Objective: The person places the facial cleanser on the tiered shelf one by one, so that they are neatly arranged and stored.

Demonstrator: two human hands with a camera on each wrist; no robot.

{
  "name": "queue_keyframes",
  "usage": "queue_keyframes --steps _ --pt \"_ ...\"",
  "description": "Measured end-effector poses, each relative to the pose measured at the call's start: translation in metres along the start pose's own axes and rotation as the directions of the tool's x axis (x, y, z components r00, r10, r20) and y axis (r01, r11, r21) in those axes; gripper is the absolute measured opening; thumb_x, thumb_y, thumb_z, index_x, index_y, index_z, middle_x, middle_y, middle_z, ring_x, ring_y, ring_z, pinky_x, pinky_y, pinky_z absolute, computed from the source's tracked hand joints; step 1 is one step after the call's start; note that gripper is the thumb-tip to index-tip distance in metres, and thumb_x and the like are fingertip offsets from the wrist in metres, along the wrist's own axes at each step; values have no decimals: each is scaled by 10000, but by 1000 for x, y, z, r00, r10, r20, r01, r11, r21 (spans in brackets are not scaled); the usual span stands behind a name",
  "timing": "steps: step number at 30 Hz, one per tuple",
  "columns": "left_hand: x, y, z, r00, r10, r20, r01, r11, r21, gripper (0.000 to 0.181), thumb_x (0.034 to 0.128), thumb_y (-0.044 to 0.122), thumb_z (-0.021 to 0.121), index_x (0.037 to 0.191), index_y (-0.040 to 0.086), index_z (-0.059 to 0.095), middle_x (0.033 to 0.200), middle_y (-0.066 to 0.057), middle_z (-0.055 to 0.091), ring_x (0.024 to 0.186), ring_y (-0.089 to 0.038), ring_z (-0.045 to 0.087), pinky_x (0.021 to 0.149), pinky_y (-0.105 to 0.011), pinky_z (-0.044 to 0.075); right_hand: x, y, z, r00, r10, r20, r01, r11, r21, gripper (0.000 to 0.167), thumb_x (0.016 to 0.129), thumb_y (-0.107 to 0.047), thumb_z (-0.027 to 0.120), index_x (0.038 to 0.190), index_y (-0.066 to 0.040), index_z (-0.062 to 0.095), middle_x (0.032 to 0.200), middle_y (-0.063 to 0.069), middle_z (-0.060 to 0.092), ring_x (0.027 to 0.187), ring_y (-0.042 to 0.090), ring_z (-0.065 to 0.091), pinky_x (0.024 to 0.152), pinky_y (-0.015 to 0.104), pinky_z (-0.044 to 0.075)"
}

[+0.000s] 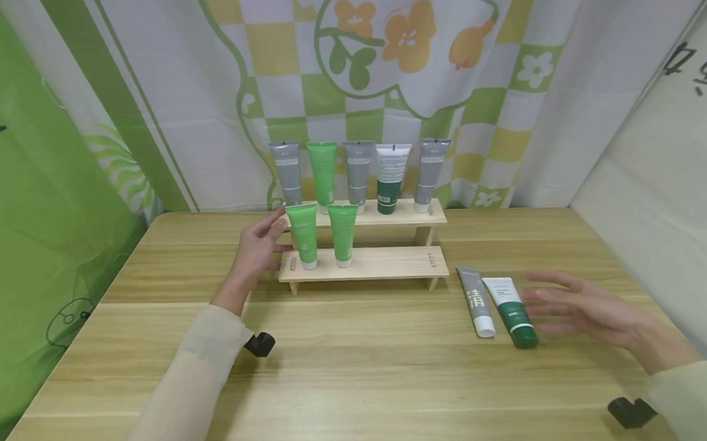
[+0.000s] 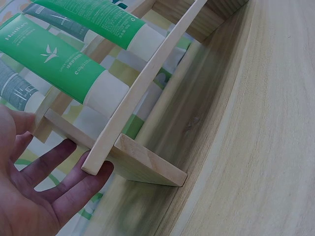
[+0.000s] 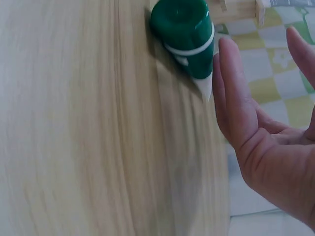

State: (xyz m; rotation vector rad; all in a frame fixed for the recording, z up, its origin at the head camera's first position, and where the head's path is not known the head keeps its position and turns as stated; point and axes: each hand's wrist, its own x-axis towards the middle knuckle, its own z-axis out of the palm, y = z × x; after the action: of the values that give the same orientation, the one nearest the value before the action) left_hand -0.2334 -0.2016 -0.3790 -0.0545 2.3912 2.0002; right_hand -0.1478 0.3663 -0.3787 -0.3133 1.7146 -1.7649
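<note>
A two-tier wooden stand (image 1: 393, 263) holds squeeze tubes upright on their caps. My left hand (image 1: 256, 248) is at the stand's left end, its fingers fairly straight and touching the wood in the left wrist view. Close to it on the lower tier are a green tube (image 1: 304, 232) and a second green tube (image 1: 343, 233). Over on the right, my right hand (image 1: 588, 309) hovers with extended fingers, holding nothing. Beside its fingertips a white-and-green tube (image 1: 513, 312) lies on the table, next to a grey tube (image 1: 475, 301). Whether the fingertips touch the white-and-green tube I cannot tell.
Several tubes stand along the upper tier, among them a green one (image 1: 324, 172) and another white-and-green one (image 1: 392, 179). A patterned curtain (image 1: 324, 83) hangs behind the wooden table (image 1: 360, 378). Green cloth (image 1: 32, 195) borders the left side, a pale sheet (image 1: 652, 135) the right.
</note>
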Motion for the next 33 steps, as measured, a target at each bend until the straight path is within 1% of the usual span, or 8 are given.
queue_keyframes --steps 3,6,10,13,15,25,29,33 --pt "0 0 0 1000 0 0 0 1000 0 466 1051 415 517 1509 365 447 1538 -127 444 1078 -389 670 649 -404 612 -2 3 -5 999 33 -20 -33 999 -3 364 1100 -85 366 1374 -303 467 1316 -15 636 1184 241 624 970 478 523" --pt "0 0 0 1000 -2 -2 2 1000 3 468 1053 415 514 1512 363 443 1535 -132 446 1078 -387 671 651 -406 612 -2 5 -7 996 73 -53 -75 997 -22 373 1095 -97 400 1456 -193 387 1289 -14 642 1165 248 634 961 516 520" --pt "-1 0 0 1000 -3 -6 3 1000 1 470 1052 418 515 1513 363 444 1542 -127 439 1073 -384 673 672 -428 613 0 6 -7 986 128 -110 -137 988 -75 547 1091 -134 436 1547 4 167 1273 34 619 1155 255 631 953 535 521" --pt "-1 0 0 1000 0 -2 0 1000 1 472 1052 418 514 1515 359 444 1547 -124 432 1074 -388 671 683 -444 613 2 6 -4 977 150 -149 -169 977 -126 665 1085 -161 464 1547 65 42 1269 91 597 1159 279 620 944 526 529" --pt "-1 0 0 1000 2 2 -2 1000 1 472 1052 418 513 1515 358 443 1550 -126 428 1080 -393 669 687 -449 612 4 5 -1 973 156 -172 -183 971 -154 717 1074 -162 492 1542 84 8 1263 127 590 1157 299 616 936 523 535" --pt "-2 3 0 1000 -8 11 8 1000 9 459 1051 417 516 1503 386 445 1563 -111 410 1107 -389 657 710 -446 609 11 0 15 955 152 -254 -220 939 -263 806 1005 -114 618 1518 145 53 1263 304 544 1036 302 659 843 479 583" --pt "-2 3 0 1000 -7 8 6 1000 16 458 1051 421 513 1503 390 445 1561 -109 413 1102 -386 660 689 -426 609 15 -3 23 944 140 -299 -241 911 -335 824 965 -114 679 1506 162 121 1218 298 569 959 289 675 788 456 602" --pt "-2 2 -1 1000 1 8 -1 1000 17 460 1053 415 511 1507 380 443 1557 -118 418 1098 -391 661 658 -402 609 18 -7 31 938 127 -323 -259 875 -409 838 944 -160 716 1494 170 177 1173 270 577 886 287 677 741 443 612"
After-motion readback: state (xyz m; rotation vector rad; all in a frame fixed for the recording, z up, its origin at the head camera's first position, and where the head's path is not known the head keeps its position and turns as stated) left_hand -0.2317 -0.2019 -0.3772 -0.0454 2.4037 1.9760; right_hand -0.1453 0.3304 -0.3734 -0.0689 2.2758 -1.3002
